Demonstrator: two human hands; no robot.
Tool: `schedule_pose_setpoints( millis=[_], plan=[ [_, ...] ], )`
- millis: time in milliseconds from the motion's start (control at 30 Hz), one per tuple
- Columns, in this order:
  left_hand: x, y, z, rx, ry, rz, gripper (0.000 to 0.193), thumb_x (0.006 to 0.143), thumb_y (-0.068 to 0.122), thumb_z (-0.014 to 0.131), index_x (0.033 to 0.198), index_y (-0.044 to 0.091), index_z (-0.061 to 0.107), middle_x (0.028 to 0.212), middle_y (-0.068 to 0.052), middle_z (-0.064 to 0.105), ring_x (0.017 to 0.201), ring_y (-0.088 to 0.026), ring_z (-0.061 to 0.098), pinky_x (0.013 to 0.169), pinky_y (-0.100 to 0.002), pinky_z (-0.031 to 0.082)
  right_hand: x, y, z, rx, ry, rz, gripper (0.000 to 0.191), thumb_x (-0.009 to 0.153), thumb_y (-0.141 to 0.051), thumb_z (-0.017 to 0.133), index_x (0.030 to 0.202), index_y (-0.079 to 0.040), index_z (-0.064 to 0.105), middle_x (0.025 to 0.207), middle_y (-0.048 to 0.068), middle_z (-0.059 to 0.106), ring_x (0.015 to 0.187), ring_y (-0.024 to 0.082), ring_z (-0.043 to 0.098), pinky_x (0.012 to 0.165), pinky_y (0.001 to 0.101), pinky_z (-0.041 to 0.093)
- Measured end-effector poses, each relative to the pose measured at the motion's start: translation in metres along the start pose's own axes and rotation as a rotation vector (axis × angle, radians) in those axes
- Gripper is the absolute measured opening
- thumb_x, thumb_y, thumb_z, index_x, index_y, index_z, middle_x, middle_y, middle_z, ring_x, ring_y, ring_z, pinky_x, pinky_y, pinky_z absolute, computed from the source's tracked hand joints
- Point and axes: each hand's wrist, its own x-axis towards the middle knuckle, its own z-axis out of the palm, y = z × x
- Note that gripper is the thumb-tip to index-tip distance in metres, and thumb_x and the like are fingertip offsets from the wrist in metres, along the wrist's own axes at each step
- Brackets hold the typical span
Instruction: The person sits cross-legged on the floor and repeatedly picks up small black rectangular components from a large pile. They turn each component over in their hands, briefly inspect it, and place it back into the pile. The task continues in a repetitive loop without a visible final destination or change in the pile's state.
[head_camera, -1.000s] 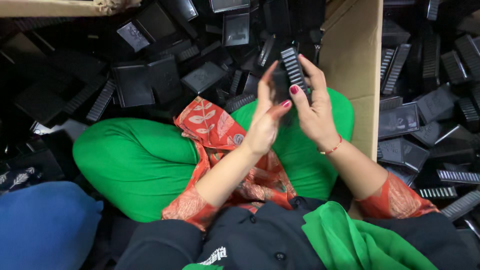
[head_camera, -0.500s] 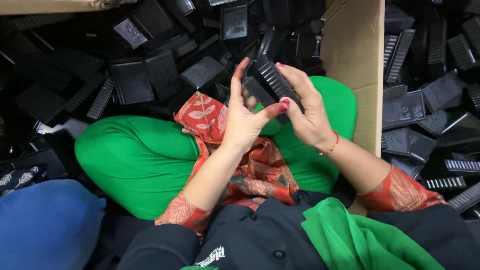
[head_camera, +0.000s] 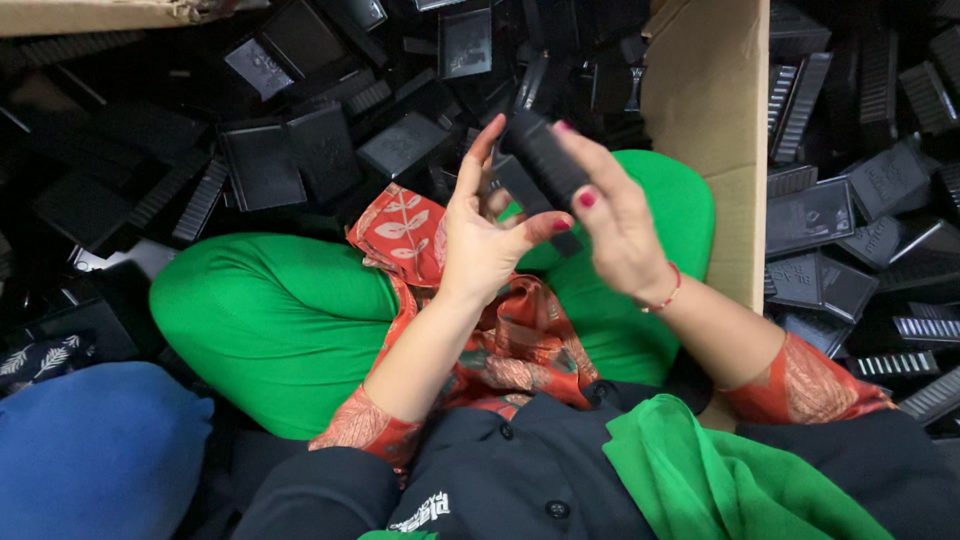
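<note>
A black plastic part, oblong and tilted, is held up above the lap between both hands. It is gripped from the right by the right hand, whose fingers are curled over its upper end while the thumb is pressed against its lower edge. The left hand is held half open, palm turned toward the part, fingers raised beside it and the thumb laid across toward the right thumb; whether a second black piece is pinched there cannot be told. Below the hands, green trousers and a red patterned cloth are seen. A cardboard flap stands just to the right. Loose black plastic trays are heaped all around, and a blue bundle lies at lower left.
</note>
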Motion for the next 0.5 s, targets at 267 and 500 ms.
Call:
schedule_pose_setpoints(
  millis=[267, 500],
  plan=[
    [0.005, -0.008, -0.018, 0.014, 0.02, 0.024, 0.107, 0.066, 0.02, 0.101, 0.153, 0.008, 0.041, 0.136, -0.005, 0.061, 0.124, -0.018, 0.065, 0.108, -0.036, 0.058, -0.002, -0.012, 0.003, -0.436, -0.17, -0.255, 0.071, 0.087, -0.015, 0.069, 0.152, 0.0, 0.043, 0.156, 0.029, 0.043, 0.143, 0.042, 0.05, 0.121, 0.0437, 0.039],
    [0.002, 0.004, -0.051, 0.762, 0.169, 0.369, 0.063, 0.095, 0.065, 0.07, 0.111, 0.005, 0.064, 0.1, -0.004, 0.06, 0.088, -0.013, 0.063, 0.079, -0.026, 0.052, -0.007, 0.0, 0.008, -0.236, -0.301, 0.013, 0.062, 0.092, -0.005, 0.07, 0.148, 0.002, 0.046, 0.122, 0.016, 0.073, 0.108, 0.028, 0.076, 0.096, 0.0339, 0.058]
  ],
)
